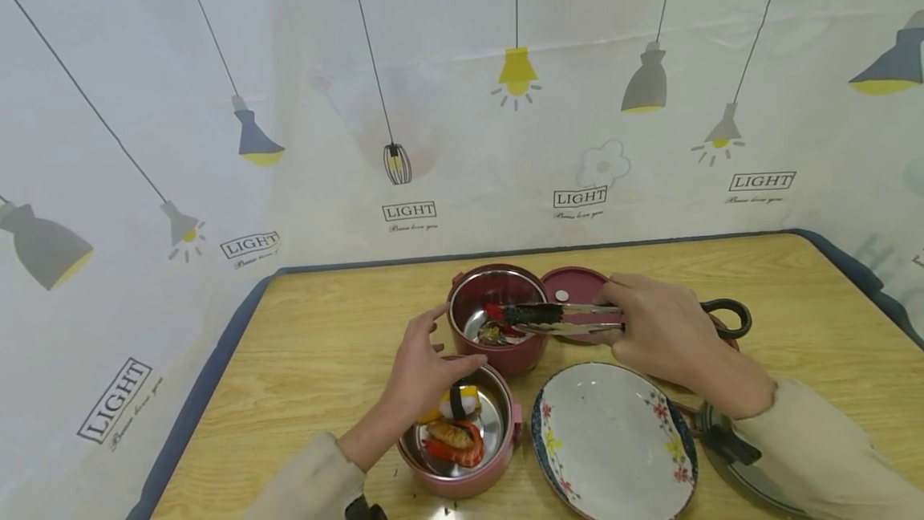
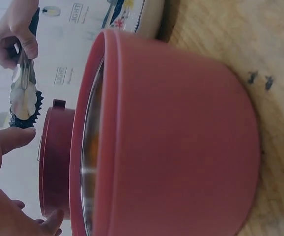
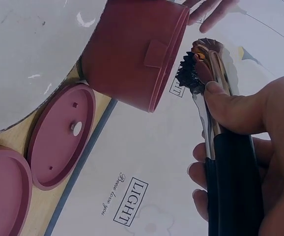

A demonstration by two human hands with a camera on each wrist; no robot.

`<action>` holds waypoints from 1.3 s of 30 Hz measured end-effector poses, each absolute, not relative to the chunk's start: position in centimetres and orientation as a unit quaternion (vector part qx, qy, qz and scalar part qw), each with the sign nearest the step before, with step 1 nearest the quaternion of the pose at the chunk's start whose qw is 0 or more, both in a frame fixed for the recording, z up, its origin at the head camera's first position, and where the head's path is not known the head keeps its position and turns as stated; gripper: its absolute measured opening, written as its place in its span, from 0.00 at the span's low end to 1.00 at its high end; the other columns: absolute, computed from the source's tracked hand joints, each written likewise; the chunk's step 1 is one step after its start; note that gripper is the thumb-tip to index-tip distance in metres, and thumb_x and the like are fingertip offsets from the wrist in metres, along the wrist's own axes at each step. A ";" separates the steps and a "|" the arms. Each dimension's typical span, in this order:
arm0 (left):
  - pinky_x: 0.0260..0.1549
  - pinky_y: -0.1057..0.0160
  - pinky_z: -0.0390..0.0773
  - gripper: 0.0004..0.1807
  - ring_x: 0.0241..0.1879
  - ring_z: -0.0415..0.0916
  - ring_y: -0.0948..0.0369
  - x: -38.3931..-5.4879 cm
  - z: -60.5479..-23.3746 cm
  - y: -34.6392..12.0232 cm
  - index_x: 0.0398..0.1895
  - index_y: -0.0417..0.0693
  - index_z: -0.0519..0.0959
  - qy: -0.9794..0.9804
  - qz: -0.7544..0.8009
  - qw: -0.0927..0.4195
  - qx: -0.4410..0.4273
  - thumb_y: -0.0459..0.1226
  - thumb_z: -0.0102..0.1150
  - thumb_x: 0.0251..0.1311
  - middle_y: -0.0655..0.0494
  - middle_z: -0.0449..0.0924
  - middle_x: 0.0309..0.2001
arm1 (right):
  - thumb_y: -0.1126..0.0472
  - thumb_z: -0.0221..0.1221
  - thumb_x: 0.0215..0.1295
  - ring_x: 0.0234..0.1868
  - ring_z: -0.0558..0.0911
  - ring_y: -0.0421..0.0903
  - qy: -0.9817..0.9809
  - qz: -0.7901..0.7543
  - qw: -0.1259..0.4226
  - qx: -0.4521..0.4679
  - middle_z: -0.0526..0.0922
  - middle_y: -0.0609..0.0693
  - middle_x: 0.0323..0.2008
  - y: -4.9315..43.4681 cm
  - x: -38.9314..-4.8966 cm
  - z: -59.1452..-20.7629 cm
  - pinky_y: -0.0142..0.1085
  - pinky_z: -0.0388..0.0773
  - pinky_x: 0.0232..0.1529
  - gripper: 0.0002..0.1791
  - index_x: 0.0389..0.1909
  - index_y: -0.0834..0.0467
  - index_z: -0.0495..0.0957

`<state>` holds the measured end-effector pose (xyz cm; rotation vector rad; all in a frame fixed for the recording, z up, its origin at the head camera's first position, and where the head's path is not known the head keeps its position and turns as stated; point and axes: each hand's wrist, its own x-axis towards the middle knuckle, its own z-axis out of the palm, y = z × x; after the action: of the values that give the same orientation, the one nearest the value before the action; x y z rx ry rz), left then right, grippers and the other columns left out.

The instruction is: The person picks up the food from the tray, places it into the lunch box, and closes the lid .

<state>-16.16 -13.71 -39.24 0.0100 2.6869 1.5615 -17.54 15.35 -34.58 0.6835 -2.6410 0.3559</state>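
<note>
My right hand [image 1: 660, 331] grips metal tongs [image 1: 537, 314] with dark handles and black toothed tips. The tips hang over a dark red pot [image 1: 516, 358], and a small red piece [image 1: 494, 310] shows at their end; its kind is unclear. More food [image 1: 491, 333] lies in that pot. My left hand [image 1: 426, 363] is spread between the two pots, fingers beside the dark red rim and thumb over the rim of a pink pot [image 2: 181, 132]. Inside the pink pot are a sushi piece with a black band [image 1: 462, 402] and a shrimp-like piece [image 1: 456, 444].
A white flowered plate [image 1: 613, 432] lies right of the pink pot. Behind it rests a dark pink lid [image 1: 577, 283] with a white knob; the right wrist view shows a second lid [image 3: 4, 191]. A glass lid [image 1: 758, 472] is partly under my right sleeve.
</note>
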 end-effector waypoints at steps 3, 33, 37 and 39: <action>0.62 0.45 0.77 0.48 0.70 0.65 0.39 -16.8 -39.2 -13.8 0.75 0.45 0.62 0.867 0.498 0.026 -0.003 0.42 0.76 0.52 0.39 0.58 0.75 | 0.66 0.65 0.47 0.26 0.78 0.41 -0.946 0.132 0.175 0.238 0.83 0.43 0.29 15.0 -18.2 -34.7 0.35 0.69 0.21 0.12 0.34 0.50 0.84; 0.67 0.43 0.70 0.48 0.75 0.57 0.38 -20.0 -39.8 -15.0 0.80 0.53 0.54 0.848 0.521 0.100 0.000 0.47 0.69 0.61 0.42 0.54 0.79 | 0.53 0.67 0.50 0.24 0.72 0.43 -0.965 0.072 0.092 0.235 0.78 0.44 0.26 12.0 -22.6 -35.3 0.36 0.67 0.20 0.12 0.33 0.54 0.82; 0.62 0.47 0.78 0.44 0.71 0.66 0.39 -20.5 -40.3 -15.2 0.79 0.55 0.56 0.829 0.546 0.121 -0.009 0.45 0.67 0.63 0.38 0.63 0.74 | 0.54 0.66 0.49 0.26 0.73 0.42 -0.963 0.075 0.086 0.245 0.81 0.44 0.28 11.6 -22.9 -35.4 0.36 0.67 0.21 0.12 0.35 0.53 0.84; 0.57 0.50 0.82 0.43 0.67 0.71 0.41 -20.6 -40.3 -15.1 0.79 0.56 0.57 0.820 0.557 0.132 -0.016 0.44 0.66 0.64 0.36 0.66 0.72 | 0.54 0.66 0.50 0.26 0.74 0.42 -0.962 0.075 0.083 0.250 0.83 0.44 0.30 11.4 -22.9 -35.5 0.36 0.67 0.21 0.11 0.36 0.52 0.85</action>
<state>-20.64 -15.13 -40.35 -0.0477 2.3802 1.6157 -22.94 11.43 -35.45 0.7457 -2.8714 0.2251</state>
